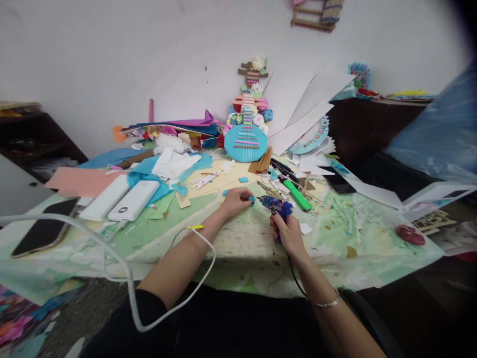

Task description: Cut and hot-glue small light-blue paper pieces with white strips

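Observation:
My right hand (287,229) is wrapped round the handle of a blue hot glue gun (278,205), its nozzle pointing left. Between the fingertips of my left hand (237,201) is a small blue piece (252,199), close to the nozzle; whether they touch I cannot tell. Another small blue block (243,179) lies on the table just beyond. Behind it, a blue paper-covered lute (246,141) with a stringed neck and paper flowers leans upright against the wall.
Two white power banks (134,200) and a dark phone (44,226) lie at left. Right of centre are a green marker (297,194), several dark pens (285,169) and another phone (339,181). A white cable (128,278) loops over my left arm. Crumpled blue paper (143,174) lies behind the power banks.

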The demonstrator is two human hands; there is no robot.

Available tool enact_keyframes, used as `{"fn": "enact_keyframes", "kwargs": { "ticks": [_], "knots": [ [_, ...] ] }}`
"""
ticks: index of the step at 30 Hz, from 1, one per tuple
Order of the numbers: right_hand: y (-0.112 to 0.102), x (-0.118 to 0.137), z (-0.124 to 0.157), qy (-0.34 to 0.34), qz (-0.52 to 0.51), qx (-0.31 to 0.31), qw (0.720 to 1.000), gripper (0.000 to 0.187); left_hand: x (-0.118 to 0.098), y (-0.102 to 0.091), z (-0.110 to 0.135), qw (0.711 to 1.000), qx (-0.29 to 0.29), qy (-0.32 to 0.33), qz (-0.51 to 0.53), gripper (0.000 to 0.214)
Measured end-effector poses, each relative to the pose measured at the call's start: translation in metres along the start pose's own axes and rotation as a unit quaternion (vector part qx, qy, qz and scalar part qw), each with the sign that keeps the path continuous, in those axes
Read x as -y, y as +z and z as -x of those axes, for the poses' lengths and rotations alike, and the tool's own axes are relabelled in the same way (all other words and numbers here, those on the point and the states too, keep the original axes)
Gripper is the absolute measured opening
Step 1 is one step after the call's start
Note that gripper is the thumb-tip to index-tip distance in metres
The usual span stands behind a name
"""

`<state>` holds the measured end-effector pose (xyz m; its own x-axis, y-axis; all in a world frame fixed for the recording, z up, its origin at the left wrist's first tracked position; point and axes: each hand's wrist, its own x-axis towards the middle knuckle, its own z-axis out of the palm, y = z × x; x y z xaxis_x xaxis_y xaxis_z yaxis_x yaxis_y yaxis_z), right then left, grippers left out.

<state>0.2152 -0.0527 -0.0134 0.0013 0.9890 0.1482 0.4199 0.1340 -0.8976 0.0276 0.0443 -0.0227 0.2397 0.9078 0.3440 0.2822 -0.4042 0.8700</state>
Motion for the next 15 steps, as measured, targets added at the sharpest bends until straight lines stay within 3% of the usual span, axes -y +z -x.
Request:
{"fn": "enact_keyframes", "kwargs": {
  "ticks": [3,5,9,15],
  "knots": [
    [-0.013,0.004,0.004,0.006,0.033,-0.032,0.999,0.042,-0.001,-0.001,0.000,1.000,-0.002,0.004,-0.002,0.014],
    [-0.030,0.005,0.005,-0.022,0.102,-0.086,0.991,0.038,-0.001,-0.002,0.000,1.000,-0.002,0.006,-0.002,0.013],
    [-0.077,-0.004,-0.001,-0.075,0.290,-0.186,0.936,0.036,0.000,-0.002,0.000,1.000,-0.004,0.008,-0.006,0.013],
    [-0.136,-0.036,-0.005,0.041,0.457,-0.205,0.864,0.041,0.000,-0.003,0.000,0.999,-0.007,0.021,-0.026,0.014]
  ]
}}
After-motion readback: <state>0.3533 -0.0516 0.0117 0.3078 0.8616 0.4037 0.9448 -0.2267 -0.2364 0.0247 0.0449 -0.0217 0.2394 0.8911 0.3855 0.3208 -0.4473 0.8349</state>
